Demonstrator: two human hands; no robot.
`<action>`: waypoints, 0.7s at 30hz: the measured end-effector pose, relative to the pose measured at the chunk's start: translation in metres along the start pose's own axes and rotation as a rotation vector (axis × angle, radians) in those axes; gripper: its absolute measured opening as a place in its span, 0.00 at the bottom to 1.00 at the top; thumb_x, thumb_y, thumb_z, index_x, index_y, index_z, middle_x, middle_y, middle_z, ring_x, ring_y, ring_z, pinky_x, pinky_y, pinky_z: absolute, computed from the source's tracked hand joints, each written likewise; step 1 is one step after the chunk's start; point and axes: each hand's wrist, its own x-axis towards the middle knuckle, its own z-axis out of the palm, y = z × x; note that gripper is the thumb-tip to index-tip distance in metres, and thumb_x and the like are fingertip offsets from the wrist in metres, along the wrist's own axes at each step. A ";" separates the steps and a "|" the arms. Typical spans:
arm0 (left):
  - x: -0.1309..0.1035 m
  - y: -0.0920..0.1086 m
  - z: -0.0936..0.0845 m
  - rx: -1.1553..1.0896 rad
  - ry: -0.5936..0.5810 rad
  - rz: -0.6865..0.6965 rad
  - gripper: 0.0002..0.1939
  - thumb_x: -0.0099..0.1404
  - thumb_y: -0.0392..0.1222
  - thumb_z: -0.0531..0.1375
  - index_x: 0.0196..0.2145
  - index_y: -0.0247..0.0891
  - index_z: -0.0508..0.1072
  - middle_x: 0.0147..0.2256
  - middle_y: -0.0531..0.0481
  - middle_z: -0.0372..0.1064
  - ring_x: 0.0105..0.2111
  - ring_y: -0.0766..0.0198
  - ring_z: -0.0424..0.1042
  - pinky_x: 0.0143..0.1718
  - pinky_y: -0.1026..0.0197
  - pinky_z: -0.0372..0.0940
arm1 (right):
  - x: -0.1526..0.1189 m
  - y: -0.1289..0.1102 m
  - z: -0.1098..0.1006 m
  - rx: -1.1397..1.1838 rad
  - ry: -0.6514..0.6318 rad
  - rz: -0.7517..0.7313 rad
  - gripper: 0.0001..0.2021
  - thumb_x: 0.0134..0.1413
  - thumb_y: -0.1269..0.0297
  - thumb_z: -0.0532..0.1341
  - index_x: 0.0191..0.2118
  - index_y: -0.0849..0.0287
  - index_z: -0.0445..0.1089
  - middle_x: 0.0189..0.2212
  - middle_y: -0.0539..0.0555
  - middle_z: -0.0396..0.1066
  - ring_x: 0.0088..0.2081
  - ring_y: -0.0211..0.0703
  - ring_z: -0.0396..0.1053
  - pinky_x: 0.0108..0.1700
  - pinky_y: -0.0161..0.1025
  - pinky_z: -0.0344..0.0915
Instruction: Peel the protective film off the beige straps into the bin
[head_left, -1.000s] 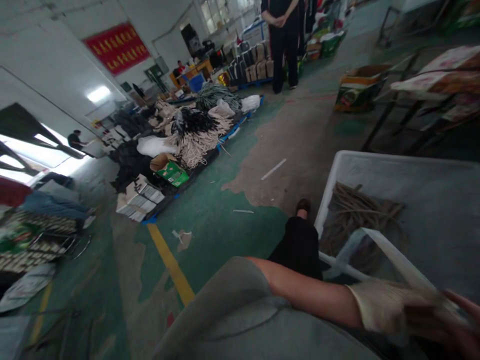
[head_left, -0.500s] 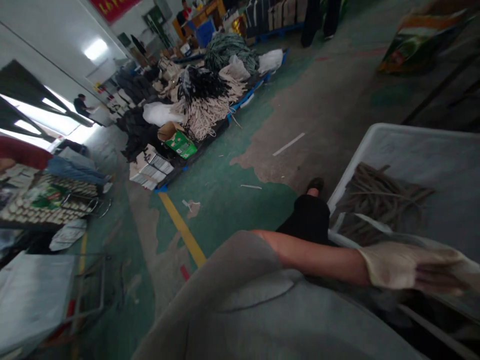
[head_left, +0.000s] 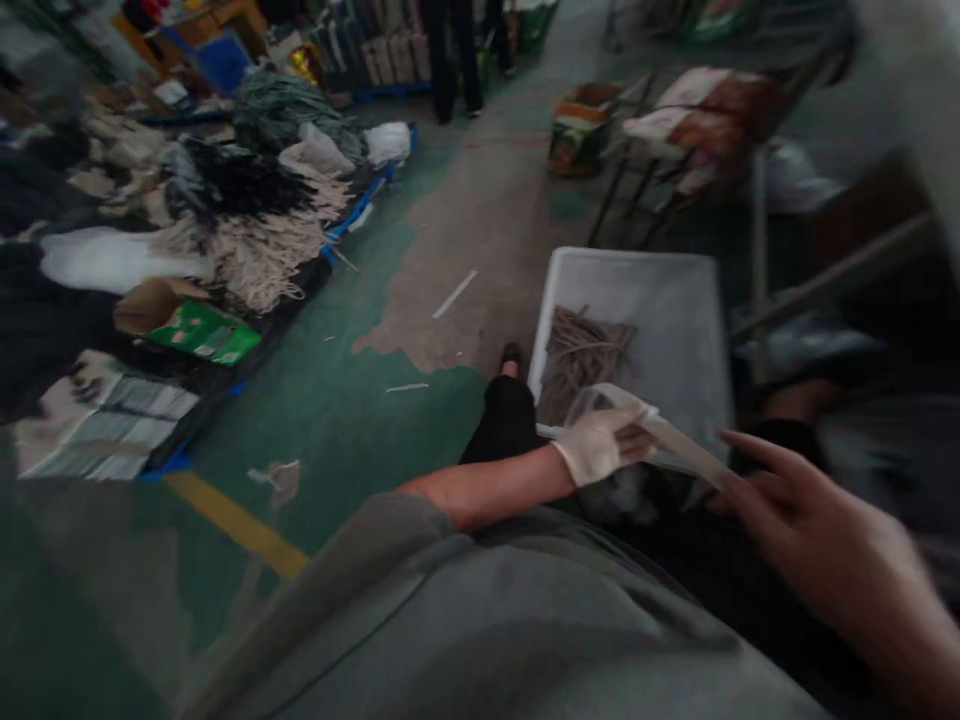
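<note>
Pale strip: pinched by left hand beside white tub; long axis slanting toward right hand, index extended, grip unclear.

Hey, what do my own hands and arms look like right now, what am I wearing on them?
Your left hand wears a pale cream glove ending at the wrist; your right hand looks bare. A plain grey short sleeve leaves the left forearm uncovered. No right sleeve shows.
</note>
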 end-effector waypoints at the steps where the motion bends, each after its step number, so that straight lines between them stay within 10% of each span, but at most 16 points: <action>1: -0.001 -0.004 0.002 0.016 -0.032 -0.014 0.09 0.67 0.33 0.56 0.31 0.30 0.75 0.27 0.46 0.73 0.31 0.64 0.71 0.45 0.58 0.65 | 0.003 -0.007 0.003 -0.001 -0.027 0.054 0.22 0.60 0.55 0.57 0.58 0.52 0.64 0.29 0.56 0.77 0.28 0.50 0.74 0.28 0.41 0.63; 7: 0.002 -0.007 -0.005 0.071 -0.015 -0.092 0.11 0.70 0.35 0.53 0.34 0.31 0.74 0.29 0.48 0.75 0.32 0.67 0.72 0.43 0.62 0.66 | -0.010 -0.011 -0.011 0.352 -0.179 -0.057 0.20 0.59 0.54 0.60 0.54 0.56 0.69 0.28 0.51 0.73 0.26 0.41 0.69 0.31 0.36 0.65; 13: 0.019 0.004 -0.024 0.090 -0.015 -0.061 0.08 0.68 0.38 0.57 0.36 0.36 0.75 0.33 0.48 0.76 0.33 0.65 0.75 0.43 0.61 0.69 | -0.068 -0.010 -0.054 0.511 -0.218 -0.429 0.29 0.50 0.48 0.69 0.57 0.51 0.68 0.49 0.58 0.72 0.50 0.51 0.70 0.51 0.42 0.68; 21: 0.005 -0.008 -0.015 0.178 -0.029 -0.171 0.11 0.70 0.39 0.54 0.36 0.34 0.75 0.33 0.46 0.76 0.33 0.63 0.76 0.38 0.61 0.70 | -0.058 -0.009 -0.025 0.194 0.295 -0.452 0.12 0.65 0.67 0.54 0.40 0.53 0.75 0.40 0.56 0.73 0.39 0.41 0.72 0.41 0.36 0.70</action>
